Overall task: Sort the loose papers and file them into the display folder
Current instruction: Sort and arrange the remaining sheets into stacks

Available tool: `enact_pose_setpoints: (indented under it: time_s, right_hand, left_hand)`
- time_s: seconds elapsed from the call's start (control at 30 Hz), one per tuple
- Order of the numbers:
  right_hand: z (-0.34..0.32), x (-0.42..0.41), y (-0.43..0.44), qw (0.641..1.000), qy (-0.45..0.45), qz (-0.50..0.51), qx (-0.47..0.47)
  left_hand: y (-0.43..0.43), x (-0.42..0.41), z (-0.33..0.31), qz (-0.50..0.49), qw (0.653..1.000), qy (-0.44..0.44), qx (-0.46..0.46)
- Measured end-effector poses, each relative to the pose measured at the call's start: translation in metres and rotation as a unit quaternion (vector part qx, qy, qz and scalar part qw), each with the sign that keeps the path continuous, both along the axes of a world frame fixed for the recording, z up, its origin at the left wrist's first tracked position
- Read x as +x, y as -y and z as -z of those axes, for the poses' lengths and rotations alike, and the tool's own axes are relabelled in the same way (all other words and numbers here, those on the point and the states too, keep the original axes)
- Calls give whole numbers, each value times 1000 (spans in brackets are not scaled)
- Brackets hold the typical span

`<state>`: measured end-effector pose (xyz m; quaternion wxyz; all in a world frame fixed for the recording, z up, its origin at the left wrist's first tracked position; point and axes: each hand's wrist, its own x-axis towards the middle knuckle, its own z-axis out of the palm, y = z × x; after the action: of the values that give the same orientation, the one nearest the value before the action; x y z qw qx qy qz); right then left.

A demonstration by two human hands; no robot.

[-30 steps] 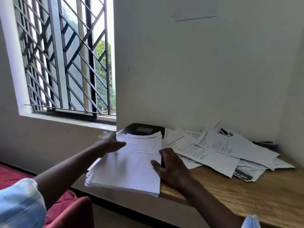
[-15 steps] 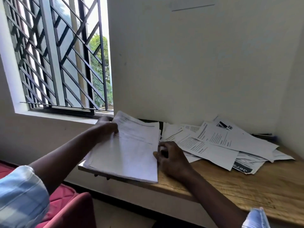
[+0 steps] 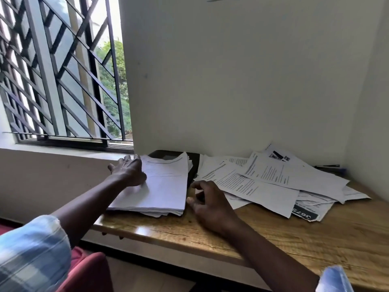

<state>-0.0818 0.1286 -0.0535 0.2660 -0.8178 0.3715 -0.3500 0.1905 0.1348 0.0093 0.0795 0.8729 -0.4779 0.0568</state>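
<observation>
At the centre of the frame the left hand point(image 3: 128, 172) lies with straight fingers on the left edge of the paper stack point(image 3: 166, 186), which covers a dark folder point(image 3: 194, 167) on the table point(image 3: 273, 241), while the right hand point(image 3: 209, 206), fingers loosely curled around nothing, sits between the stack and the scattered loose papers point(image 3: 265, 182)

Paper stack point(image 3: 164, 186) sits at the left end of the table point(image 3: 294, 239), its far end lying on the display folder point(image 3: 194, 165), which is against the wall. Left hand point(image 3: 128, 171) rests on the stack's left edge; right hand point(image 3: 208, 205) is on the table just right of the stack, between it and the loose papers point(image 3: 273, 182). The loose papers overlap in a heap across the back right of the table, with a pen point(image 3: 328, 166) behind them in the corner, the window point(image 3: 63, 81) behind and left of the table, and a chair point(image 3: 88, 270) below the front left edge.
</observation>
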Motion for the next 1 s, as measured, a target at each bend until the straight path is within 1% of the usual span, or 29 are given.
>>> enact_pose_setpoints:
  time_s: [0.07,0.13,0.23,0.3,0.37,0.47,0.57,0.63,0.67,0.73,0.83,0.93,1.0]
  right_hand:
    - [-5,-2,0,1000,31,1,2]
    - [-14,-4,4,997,69,5,-23]
    - [-33,-13,17,985,145,-2,-96]
    - [-49,-25,37,975,156,-3,-156]
    - [-58,-40,66,970,123,10,-210]
    - [-61,-66,114,969,19,44,-242]
    - [-57,-91,152,965,-132,43,-221]
    - [-46,-105,172,949,-250,40,-188]
    - [-37,-111,178,943,-288,42,-159]
    - [-16,-123,189,942,-311,52,-119]
    - [-3,-132,192,944,-291,82,-130]
    - [-3,-131,191,946,-273,96,-146]
    - [-1,-131,191,943,-278,106,-147]
  left_hand:
    - [4,-11,-4,57,997,13,-47]
    - [8,-32,-9,146,984,23,-94]
    - [19,-70,-14,256,959,18,-117]
    - [30,-92,-16,310,942,20,-127]
    - [46,-106,-18,342,932,7,-123]
    - [79,-114,-21,351,930,-11,-107]
    - [116,-114,-24,335,938,-35,-80]
    - [140,-112,-25,326,943,-51,-40]
    - [151,-113,-24,321,945,-56,-16]
    - [173,-116,-14,300,953,-35,17]
    - [191,-123,18,264,964,4,11]
    - [195,-129,41,257,966,-3,-29]
    - [195,-130,42,267,962,-39,-50]
